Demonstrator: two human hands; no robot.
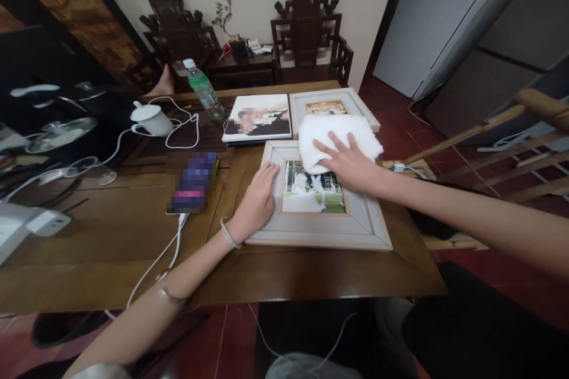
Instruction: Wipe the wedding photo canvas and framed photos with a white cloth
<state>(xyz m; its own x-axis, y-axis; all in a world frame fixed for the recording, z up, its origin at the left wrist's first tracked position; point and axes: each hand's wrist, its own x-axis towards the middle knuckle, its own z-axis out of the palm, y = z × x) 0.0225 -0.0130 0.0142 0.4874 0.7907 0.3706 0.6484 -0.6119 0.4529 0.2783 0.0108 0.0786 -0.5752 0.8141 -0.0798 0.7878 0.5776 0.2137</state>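
A light wooden picture frame (368, 226) lies flat near the table's front edge, its inset photo (313, 192) showing two figures on grass. My left hand (258, 201) rests on its left border, fingers stretched out and holding nothing. On the frame's upper right part is a folded white towel (340, 139). My right hand (353, 166) presses flat on this towel with spread fingers, not wrapped round it. The towel covers the top of the photo and overlaps a second light frame (367, 108) behind.
Left of the second frame lies a photo panel (258, 118) on a dark flat item. Farther left are a green bottle (204, 89), a white lidded cup (152, 119), a charging phone (193, 182) and trailing white cables. A bamboo rack (480, 130) stands right. Another person's foot (164, 82) shows beyond the table.
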